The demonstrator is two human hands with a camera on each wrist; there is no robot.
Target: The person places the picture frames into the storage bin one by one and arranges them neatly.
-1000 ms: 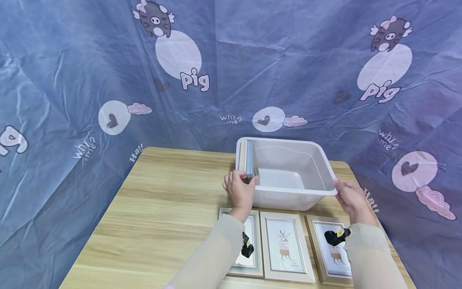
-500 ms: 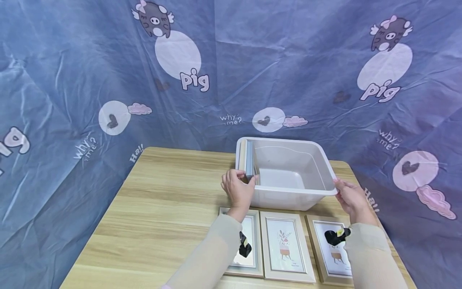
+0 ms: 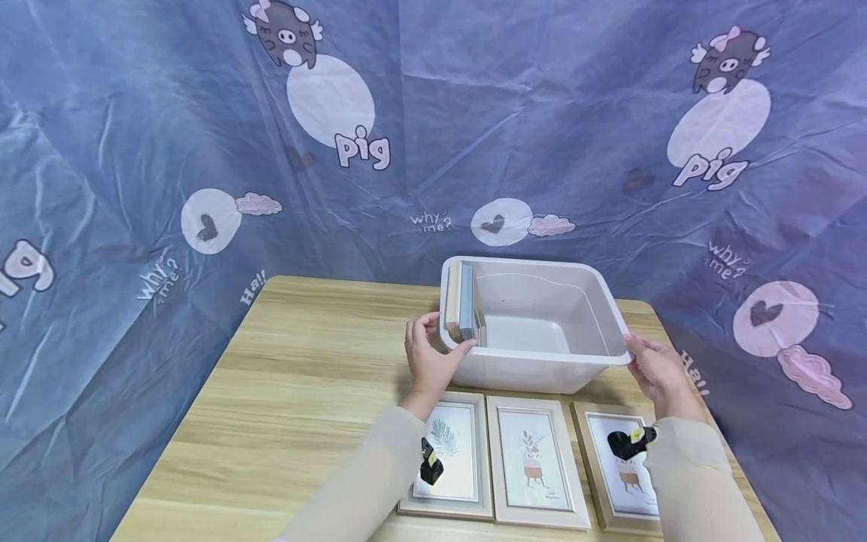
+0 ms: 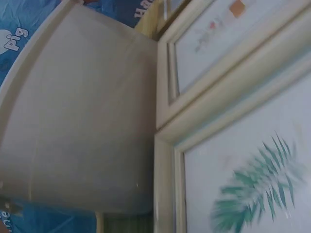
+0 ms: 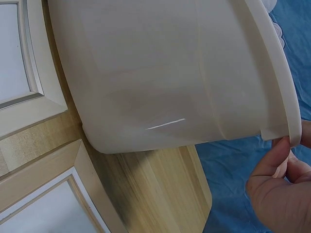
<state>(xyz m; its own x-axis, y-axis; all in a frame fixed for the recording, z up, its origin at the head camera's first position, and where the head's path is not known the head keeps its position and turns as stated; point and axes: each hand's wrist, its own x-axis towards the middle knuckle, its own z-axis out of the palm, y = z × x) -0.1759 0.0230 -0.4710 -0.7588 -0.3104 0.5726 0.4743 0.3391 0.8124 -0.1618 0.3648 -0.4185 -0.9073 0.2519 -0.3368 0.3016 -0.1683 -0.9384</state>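
Observation:
A pale grey plastic tub stands at the back right of the table. Inside, along its left wall, several picture frames stand on edge, one blue and one light wood among them. My left hand is spread around the tub's front left corner, thumb at the front rim and fingers by the left rim, just beside the frames. In the left wrist view that hand is almost wholly out of sight. At the front right corner, my right hand pinches the rim between thumb and fingers, as the right wrist view shows closely.
Three framed pictures lie flat before the tub: a leaf print frame, a plant print frame and a wood frame partly under my right sleeve. Blue printed cloth hangs behind the wooden table.
My left hand has let go of the standing frames and shifted left to the tub's corner. Those frames now lean slightly left. My right hand keeps its hold on the rim.

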